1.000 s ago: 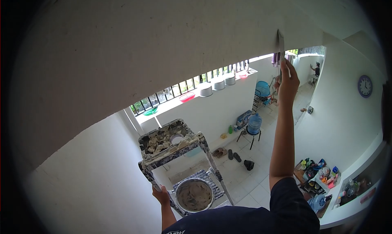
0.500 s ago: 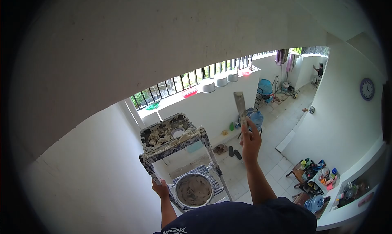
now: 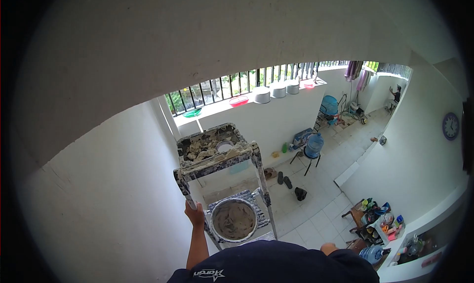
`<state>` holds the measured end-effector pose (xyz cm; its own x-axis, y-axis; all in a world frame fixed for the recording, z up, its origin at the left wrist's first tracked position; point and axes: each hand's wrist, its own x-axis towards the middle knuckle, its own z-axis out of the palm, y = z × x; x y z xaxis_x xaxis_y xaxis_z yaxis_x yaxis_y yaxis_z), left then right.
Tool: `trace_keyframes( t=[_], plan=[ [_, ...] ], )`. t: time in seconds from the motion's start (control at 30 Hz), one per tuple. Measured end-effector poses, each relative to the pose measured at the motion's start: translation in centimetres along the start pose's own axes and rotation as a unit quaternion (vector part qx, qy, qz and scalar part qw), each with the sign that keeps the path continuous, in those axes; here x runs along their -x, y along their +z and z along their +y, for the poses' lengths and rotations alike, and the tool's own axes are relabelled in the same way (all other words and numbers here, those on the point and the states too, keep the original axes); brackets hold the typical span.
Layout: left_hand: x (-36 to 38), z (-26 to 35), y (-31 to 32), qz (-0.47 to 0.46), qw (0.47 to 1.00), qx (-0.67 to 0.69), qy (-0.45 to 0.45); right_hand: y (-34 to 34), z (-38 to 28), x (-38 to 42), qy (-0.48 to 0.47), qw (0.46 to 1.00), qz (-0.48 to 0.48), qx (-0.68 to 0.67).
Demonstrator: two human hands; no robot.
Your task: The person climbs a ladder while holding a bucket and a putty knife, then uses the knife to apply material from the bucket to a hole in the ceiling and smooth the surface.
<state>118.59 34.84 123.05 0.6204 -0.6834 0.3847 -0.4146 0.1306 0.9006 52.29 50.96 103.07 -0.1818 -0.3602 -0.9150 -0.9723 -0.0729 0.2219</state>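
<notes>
My left hand (image 3: 195, 214) is wrapped round the side rail of a plaster-spattered stepladder (image 3: 217, 160). A round bucket (image 3: 234, 219) holding grey-brown paste stands on a lower step, just right of that hand. The ladder's top tray is crusted with dried plaster. Of my right arm only a small bit of skin shows beside the dark shirt at the bottom; its fingers and anything they hold are hidden.
A ceiling (image 3: 237, 31) spans overhead. Metal pots (image 3: 261, 95) and baskets line the barred window ledge. A blue water jug (image 3: 314, 146) rests on a stand. Cluttered tables are lower right, and another person (image 3: 396, 94) is far off.
My right hand, which was raised with a scraper, has dropped down and out of sight. The view has shifted a little. My left hand keeps its hold on the ladder.
</notes>
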Motion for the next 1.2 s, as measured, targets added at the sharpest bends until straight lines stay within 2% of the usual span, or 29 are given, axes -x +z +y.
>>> trace_keyframes(
  t=[0.03,0.07,0.1,0.13,0.2,0.23,0.27,0.3,0.33,0.4,0.43,0.57,0.63,0.7,0.8,0.9,1.0,1.1,1.2],
  plan=[
    [0.1,0.4,-0.1,-0.01,1.0,0.006,-0.016,8.4,2.2,-6.6,-0.067,0.991,0.095,-0.064],
    [0.0,0.8,-0.4,-0.016,0.999,0.01,-0.029,9.3,1.9,-3.6,-0.052,0.991,0.04,-0.121],
    [0.0,1.0,-0.3,0.003,1.0,-0.023,0.019,8.1,0.9,-0.8,-0.023,0.983,-0.013,-0.183],
    [-0.4,1.2,-0.1,0.014,1.0,-0.005,0.022,6.5,-0.1,0.6,-0.001,0.971,-0.028,-0.237],
    [0.1,1.7,0.1,0.017,0.999,0.026,0.019,3.6,-1.8,2.0,0.011,0.946,0.034,-0.323],
    [0.1,1.2,-0.1,0.003,1.0,0.031,-0.002,1.3,-2.6,2.1,0.003,0.922,0.113,-0.369],
    [0.1,0.9,-0.3,0.004,1.0,0.021,0.005,-0.4,-2.6,2.7,-0.094,0.823,0.418,-0.372],
    [0.0,0.8,-0.3,0.006,1.0,0.013,0.012,-6.6,-4.2,7.9,-0.08,0.704,0.344,-0.616],
    [0.0,0.8,-0.1,0.006,1.0,0.006,0.02,-11.8,-5.7,11.4,-0.113,0.574,0.371,-0.722],
    [0.0,0.7,0.1,0.007,1.0,0.006,0.025,-21.2,-6.9,16.0,-0.21,0.416,0.407,-0.785],
    [0.0,0.5,0.0,0.007,1.0,0.006,0.028,-25.6,-7.9,20.9,-0.248,0.359,0.433,-0.789],
    [-0.2,-1.7,0.3,-0.001,0.999,0.025,-0.023,-36.9,-9.9,39.8,-0.34,0.263,0.567,-0.703],
    [-0.4,-1.8,0.3,-0.007,1.0,0.019,-0.019,-39.5,-9.4,45.6,-0.357,0.237,0.623,-0.654],
    [-0.5,-1.8,0.2,-0.013,1.0,0.016,-0.013,-42.2,-8.2,48.4,-0.386,0.173,0.658,-0.623],
    [-0.4,-2.1,0.2,-0.014,1.0,0.013,-0.014,-44.8,-7.1,51.1,-0.428,0.169,0.646,-0.609],
    [-0.3,-1.8,0.2,-0.012,1.0,0.008,-0.012,-45.2,-8.9,51.9,-0.337,0.2,0.689,-0.61],
    [-0.2,-1.3,0.3,-0.008,1.0,0.008,-0.014,-45.1,-9.5,53.3,-0.287,0.232,0.706,-0.604],
    [0.0,0.2,0.1,0.006,1.0,0.015,0.005,-48.1,-7.8,52.8,-0.287,0.175,0.765,-0.549],
    [0.1,0.2,0.1,0.015,1.0,0.011,0.024,-47.9,-8.6,52.3,-0.261,0.201,0.774,-0.541]
  ],
)
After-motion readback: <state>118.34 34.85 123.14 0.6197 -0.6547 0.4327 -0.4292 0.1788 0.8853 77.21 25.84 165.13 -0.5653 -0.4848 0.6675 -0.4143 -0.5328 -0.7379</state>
